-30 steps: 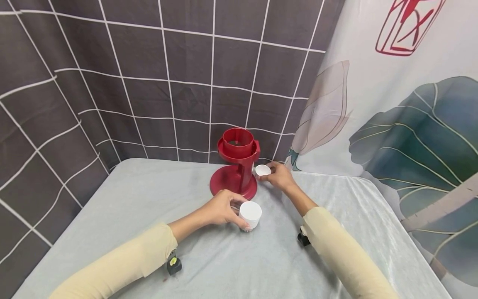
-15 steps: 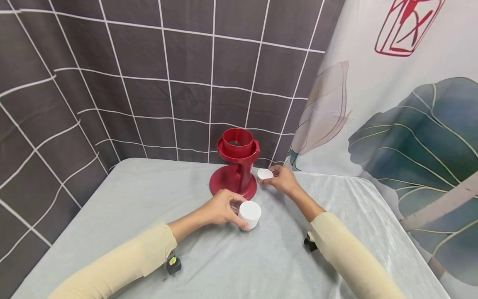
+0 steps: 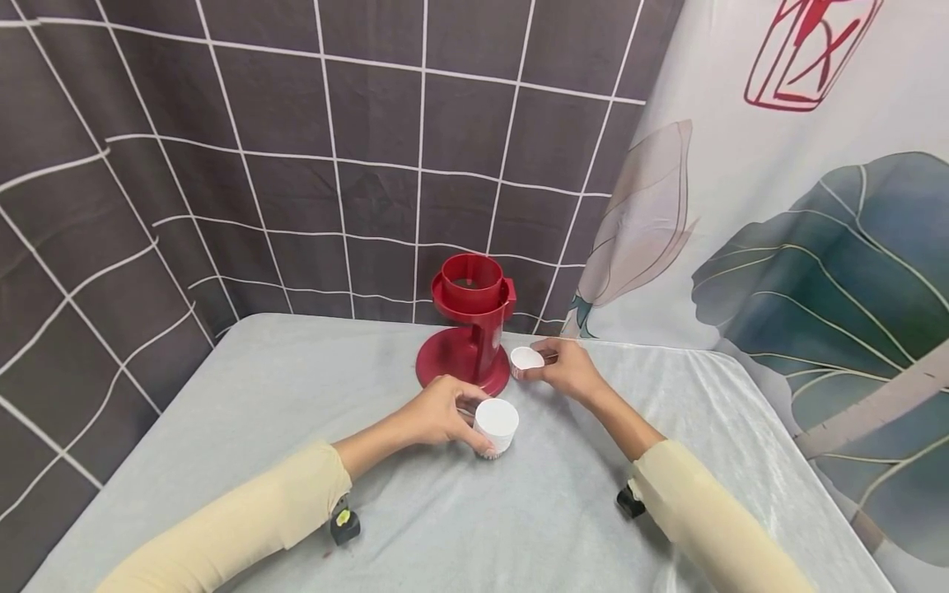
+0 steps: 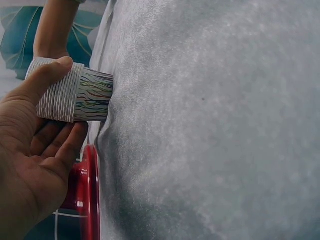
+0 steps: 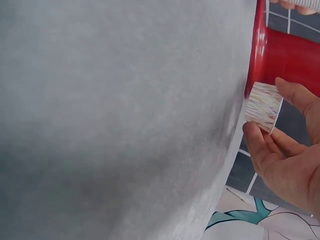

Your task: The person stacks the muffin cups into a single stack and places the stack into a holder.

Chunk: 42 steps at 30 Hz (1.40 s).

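Note:
My left hand point(image 3: 445, 414) holds a stack of paper cups point(image 3: 497, 427) between thumb and fingers at the middle of the table. In the left wrist view the stack point(image 4: 60, 95) shows many nested white rims above a body with coloured streaks, its lower end at the cloth. My right hand point(image 3: 567, 369) pinches a single small paper cup point(image 3: 526, 360), mouth up, just right of the red stand point(image 3: 485, 350). The right wrist view shows this streaked cup point(image 5: 264, 106) between thumb and fingertips, low near the cloth. The stand has a round base, a column and a ring-shaped top.
A pale grey cloth point(image 3: 296, 387) covers the table. Behind it hangs a dark curtain point(image 3: 371, 198) with white grid lines, and at the right a white curtain point(image 3: 712, 288) with leaf prints. A black wrist camera point(image 3: 345, 524) sits under the left sleeve.
My right hand has drawn slightly back toward me and to the right with the single cup. My left hand and the stack have stayed in place.

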### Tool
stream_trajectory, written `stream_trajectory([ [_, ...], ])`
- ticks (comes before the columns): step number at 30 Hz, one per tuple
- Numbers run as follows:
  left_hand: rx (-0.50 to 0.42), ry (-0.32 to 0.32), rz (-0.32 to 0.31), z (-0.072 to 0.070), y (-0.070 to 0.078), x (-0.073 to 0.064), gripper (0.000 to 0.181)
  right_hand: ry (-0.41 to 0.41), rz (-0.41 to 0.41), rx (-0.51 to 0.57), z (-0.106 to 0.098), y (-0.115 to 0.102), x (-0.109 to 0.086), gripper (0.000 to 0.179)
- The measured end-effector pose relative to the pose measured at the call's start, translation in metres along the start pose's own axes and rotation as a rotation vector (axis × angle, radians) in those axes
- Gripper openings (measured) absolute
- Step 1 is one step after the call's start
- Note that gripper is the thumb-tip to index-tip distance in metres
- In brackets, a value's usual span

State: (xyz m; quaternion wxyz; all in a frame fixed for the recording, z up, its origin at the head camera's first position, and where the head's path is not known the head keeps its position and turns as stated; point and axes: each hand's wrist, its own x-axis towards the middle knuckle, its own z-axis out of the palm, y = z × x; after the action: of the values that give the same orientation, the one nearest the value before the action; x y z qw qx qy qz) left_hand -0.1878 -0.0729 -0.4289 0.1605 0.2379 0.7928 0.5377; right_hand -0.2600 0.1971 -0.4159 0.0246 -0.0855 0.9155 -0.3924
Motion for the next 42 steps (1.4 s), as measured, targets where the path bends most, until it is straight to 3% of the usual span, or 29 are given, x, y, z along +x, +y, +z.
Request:
stream_trajectory([
  [15,-0.004,0.006,-0.003,0.000,-0.002,0.000,0.054,-0.015,-0.018,0.038,-0.005,-0.003,-0.019,0.060],
  [22,-0.019,0.003,-0.004,0.000,0.000,-0.001,0.053,-0.025,-0.021,0.046,-0.010,-0.014,-0.030,0.063],
  [34,-0.015,-0.003,0.008,0.000,-0.002,-0.001,0.052,-0.078,-0.098,0.094,-0.018,-0.031,-0.055,0.061],
  [42,0.003,0.001,0.010,0.000,-0.001,0.000,0.051,-0.122,-0.089,0.165,-0.020,-0.041,-0.071,0.059],
])
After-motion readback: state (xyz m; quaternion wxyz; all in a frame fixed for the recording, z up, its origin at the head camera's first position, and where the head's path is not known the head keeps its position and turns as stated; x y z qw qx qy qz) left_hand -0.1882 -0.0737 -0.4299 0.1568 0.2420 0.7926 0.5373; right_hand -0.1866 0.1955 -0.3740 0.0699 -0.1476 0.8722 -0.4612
